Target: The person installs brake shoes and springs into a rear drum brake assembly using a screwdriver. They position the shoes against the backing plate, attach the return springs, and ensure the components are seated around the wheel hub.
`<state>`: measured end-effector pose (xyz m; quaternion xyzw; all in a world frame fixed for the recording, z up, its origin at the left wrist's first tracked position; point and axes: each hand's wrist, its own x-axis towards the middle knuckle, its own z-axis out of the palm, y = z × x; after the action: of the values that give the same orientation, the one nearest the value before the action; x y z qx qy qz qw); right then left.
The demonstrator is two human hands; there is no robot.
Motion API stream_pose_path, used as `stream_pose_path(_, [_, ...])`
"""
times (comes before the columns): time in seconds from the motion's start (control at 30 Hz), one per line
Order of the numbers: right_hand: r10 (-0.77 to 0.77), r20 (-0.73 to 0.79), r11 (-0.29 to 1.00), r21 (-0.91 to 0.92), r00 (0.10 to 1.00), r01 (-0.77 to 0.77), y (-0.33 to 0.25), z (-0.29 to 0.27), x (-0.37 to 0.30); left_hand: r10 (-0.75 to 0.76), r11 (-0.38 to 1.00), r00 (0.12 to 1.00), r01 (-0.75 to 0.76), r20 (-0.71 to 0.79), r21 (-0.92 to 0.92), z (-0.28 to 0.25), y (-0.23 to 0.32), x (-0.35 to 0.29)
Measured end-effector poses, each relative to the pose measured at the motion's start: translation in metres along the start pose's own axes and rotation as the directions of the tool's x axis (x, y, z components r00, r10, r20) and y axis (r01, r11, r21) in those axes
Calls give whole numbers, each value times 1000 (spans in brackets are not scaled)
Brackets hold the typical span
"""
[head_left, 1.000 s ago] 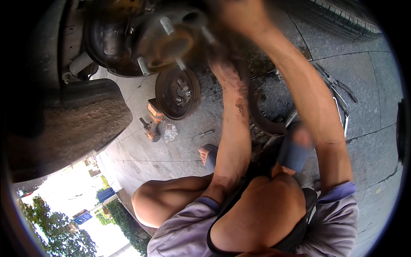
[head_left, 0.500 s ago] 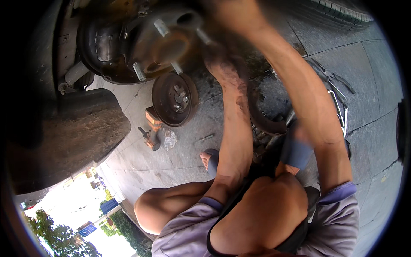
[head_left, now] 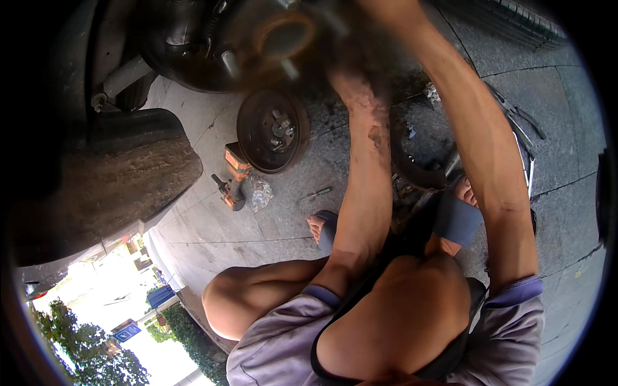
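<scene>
A rusty wheel hub [head_left: 261, 42] with bare studs stands at the top, with a dark backing plate around it. My left hand [head_left: 353, 80], its wrist smeared with black grime, reaches up to the hub's right side. Its fingers are lost in shadow and blur. My right hand [head_left: 393, 13] is at the top edge beside the hub, blurred and partly cut off. What either hand holds cannot be made out. On the floor below the hub, a brake drum [head_left: 248, 145] lies with several small metal pieces inside it.
An orange and black cordless power tool [head_left: 233, 193], a clear plastic bag [head_left: 261, 195] and a small screwdriver [head_left: 318, 192] lie on the paving. By my right foot is a curved brake shoe [head_left: 418, 178]. Pliers [head_left: 529, 120] lie farther right. A tyre [head_left: 515, 22] is at upper right.
The view has shifted, so the hub, brake drum and floor tools sit higher in the picture, and the hub also farther right. Both hands remain beside the hub.
</scene>
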<state>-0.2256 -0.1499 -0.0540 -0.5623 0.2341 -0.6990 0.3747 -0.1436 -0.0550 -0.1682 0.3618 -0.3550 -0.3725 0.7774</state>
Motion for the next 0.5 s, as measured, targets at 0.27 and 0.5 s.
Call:
stream_pose_path(0.27, [54, -55, 988, -145, 997, -62, 7, -10, -7, -130, 987, 990, 124, -57, -106, 21, 18, -13])
stream_pose_path(0.5, [154, -102, 973, -156, 983, -168, -1, -1, -13, -127, 981, 983, 104, -135, -162, 19, 15, -9])
